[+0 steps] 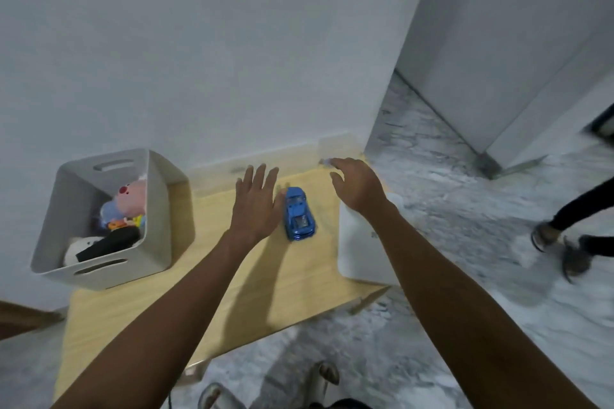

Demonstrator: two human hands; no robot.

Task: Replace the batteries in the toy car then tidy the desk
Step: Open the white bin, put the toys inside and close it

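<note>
Reaching over the wooden desk (139,312), the left hand (255,206) hangs with fingers straight and spread, holding nothing, just beside the blue toy car (298,213), which stands on its wheels near the desk's middle. The right hand (357,186) is loosely open over the desk's far right corner, above a white container (357,252). At the left sits a grey bin (156,209) of plush toys (128,201).

You get dim, soft light, arm shadows on the desk (299,279), motion blur right, wide-angle bending at edges.
</note>
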